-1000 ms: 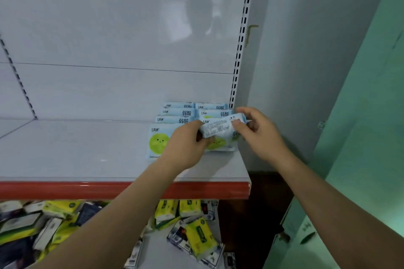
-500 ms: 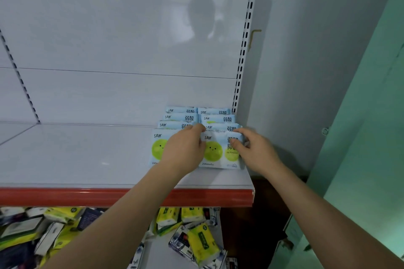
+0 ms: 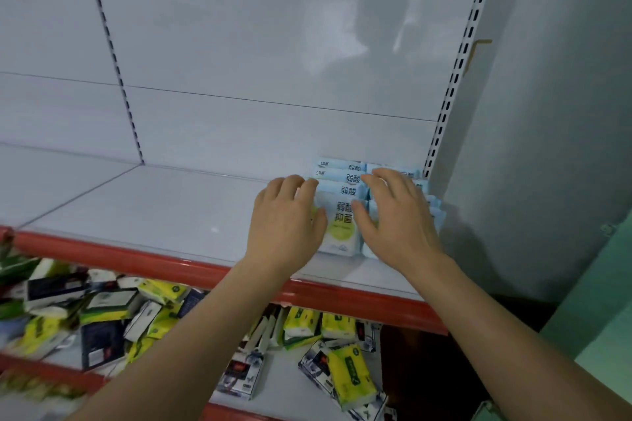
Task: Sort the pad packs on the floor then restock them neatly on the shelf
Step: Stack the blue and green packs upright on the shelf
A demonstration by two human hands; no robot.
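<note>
**Both hands on the pad packs at the shelf's right end**

The light-blue pad packs (image 3: 342, 212) stand in 2 rows at the far right of the white shelf (image 3: 154, 208), against the perforated upright (image 3: 455, 79). The left hand (image 3: 285, 222) lies flat on the left row, fingers straight, grasping nothing. The right hand (image 3: 396, 219) rests the same way over the right row, hiding most of it. Below the red shelf edge (image 3: 136, 258), a lower shelf (image 3: 287, 383) holds a jumble of yellow and dark packs (image 3: 349, 376), blurred at the left.
</note>
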